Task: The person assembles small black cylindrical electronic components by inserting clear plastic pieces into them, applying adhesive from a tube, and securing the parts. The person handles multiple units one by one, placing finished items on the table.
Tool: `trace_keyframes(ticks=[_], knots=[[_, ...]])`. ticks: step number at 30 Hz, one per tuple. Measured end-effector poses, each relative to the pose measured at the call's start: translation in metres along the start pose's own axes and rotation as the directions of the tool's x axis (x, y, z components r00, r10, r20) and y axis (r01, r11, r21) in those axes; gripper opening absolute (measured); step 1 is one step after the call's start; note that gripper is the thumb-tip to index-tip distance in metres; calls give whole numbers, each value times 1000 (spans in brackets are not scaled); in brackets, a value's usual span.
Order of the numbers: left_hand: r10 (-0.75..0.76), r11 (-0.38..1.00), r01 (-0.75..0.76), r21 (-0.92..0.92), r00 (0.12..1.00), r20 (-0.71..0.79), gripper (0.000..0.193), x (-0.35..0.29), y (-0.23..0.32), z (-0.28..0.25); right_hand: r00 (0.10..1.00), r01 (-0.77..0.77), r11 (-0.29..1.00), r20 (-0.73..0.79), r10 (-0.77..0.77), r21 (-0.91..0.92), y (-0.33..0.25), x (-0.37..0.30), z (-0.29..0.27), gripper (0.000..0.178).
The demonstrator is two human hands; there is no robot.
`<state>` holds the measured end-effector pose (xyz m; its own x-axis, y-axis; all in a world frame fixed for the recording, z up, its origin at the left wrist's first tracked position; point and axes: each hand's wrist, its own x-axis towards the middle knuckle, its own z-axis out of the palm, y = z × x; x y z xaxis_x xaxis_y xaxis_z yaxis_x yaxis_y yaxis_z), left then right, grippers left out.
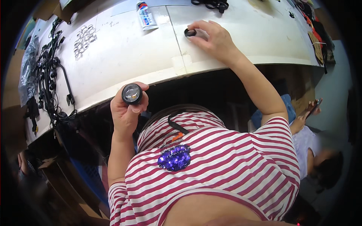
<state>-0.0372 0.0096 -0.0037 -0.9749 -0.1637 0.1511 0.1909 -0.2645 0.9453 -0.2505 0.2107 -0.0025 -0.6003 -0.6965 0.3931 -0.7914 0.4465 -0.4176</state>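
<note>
Several clear rings (pixel 85 39) and one squeeze tube (pixel 146 16) are spread across the tabletop (pixel 267 41). A lensed black cylinder (pixel 132 93) is clasped in the left hand (pixel 124 115), a black ring (pixel 190 33) fingertip-pinched by the right hand (pixel 217 40).

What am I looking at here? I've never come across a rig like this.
There is no machine: these are a person's bare hands. The single picture comes from a wide fisheye camera on their head, looking down, so edges bend and the striped shirt looms large. The left hand holds a round black piece with a clear front. The right hand pinches a small black ring at the white tabletop; whether it is lifted, I can't tell. On the tabletop lie a tube, shiny rings and black cables. Another person sits at right.
</note>
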Motion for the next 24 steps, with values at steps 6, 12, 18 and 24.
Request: trace_keyframes(ticks=[6, 12, 18, 24], knots=[[-25, 1000, 25, -19, 1000, -10, 31, -5, -9, -11, 993, 105, 993, -43, -108, -48, -5, 3, -1, 27], [-150, 979, 149, 141, 989, 1, 30, 2, -9, -1, 993, -17, 955, 121, -20, 297, -47, 6, -23, 29], [-141, 984, 139, 113, 990, 17, 25, -2, -15, -2, 927, 221, 822, 150, -345, 526, -102, 6, -12, 36], [-130, 974, 124, 190, 991, 18, 22, -2, -13, -1, 923, 242, 859, 167, -348, 451, -108, 2, -6, 36]])
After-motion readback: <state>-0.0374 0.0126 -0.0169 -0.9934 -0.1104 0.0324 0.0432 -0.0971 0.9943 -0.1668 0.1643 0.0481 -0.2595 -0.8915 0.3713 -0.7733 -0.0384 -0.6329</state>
